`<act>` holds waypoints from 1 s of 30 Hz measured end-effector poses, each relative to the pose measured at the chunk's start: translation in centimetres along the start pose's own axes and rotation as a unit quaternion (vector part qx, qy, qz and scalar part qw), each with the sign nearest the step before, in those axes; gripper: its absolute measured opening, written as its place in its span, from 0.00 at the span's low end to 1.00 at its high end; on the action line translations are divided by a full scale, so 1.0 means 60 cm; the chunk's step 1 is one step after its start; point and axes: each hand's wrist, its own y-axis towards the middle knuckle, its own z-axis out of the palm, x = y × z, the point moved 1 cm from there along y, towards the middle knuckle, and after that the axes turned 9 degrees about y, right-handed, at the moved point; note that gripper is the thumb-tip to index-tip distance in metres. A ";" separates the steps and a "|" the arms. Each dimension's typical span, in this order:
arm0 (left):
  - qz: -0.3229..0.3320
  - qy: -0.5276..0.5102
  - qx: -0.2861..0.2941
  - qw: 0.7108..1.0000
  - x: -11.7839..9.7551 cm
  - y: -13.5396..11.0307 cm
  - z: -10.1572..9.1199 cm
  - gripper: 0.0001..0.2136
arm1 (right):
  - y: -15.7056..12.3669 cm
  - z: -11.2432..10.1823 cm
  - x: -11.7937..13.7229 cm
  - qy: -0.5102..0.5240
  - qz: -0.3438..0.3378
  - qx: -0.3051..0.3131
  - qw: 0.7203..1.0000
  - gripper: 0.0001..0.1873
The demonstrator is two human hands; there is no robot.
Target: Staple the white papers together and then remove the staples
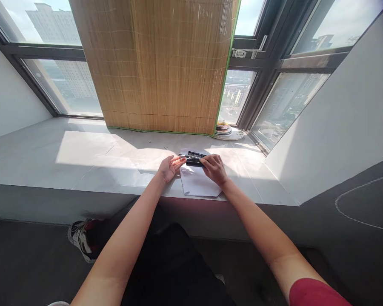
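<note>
Over the sunlit sill I hold a black stapler [194, 162] in my right hand [213, 166], its fingers wrapped round the stapler's right end. The stapler's upper arm is lifted apart from its base. My left hand [170, 167] is turned palm up at the stapler's left end, fingers stretched out; whether the fingertips touch it I cannot tell. Directly beneath lie white paper sheets [199, 182], partly covered by the stapler and my right hand.
A pale window sill [115, 170] runs across the view. Behind it hangs a bamboo blind [166, 68] with green edging. Stacked plates [225, 131] stand by the right window corner. My shoe [81, 240] is on the dark floor at lower left.
</note>
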 end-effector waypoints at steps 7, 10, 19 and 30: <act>-0.005 -0.003 0.001 1.000 0.007 0.008 -0.006 0.10 | -0.002 0.004 0.007 0.004 -0.029 0.049 0.998 0.18; -0.005 -0.003 0.002 1.000 0.009 0.012 -0.007 0.08 | 0.000 0.003 0.009 0.012 -0.019 0.039 0.999 0.17; 0.113 -0.004 -0.083 0.990 -0.001 0.018 -0.023 0.22 | 0.011 0.007 -0.022 0.169 0.163 -0.081 0.969 0.12; 0.174 0.049 -0.077 0.980 -0.003 0.002 -0.016 0.12 | 0.004 0.022 -0.038 0.217 0.261 -0.013 0.941 0.14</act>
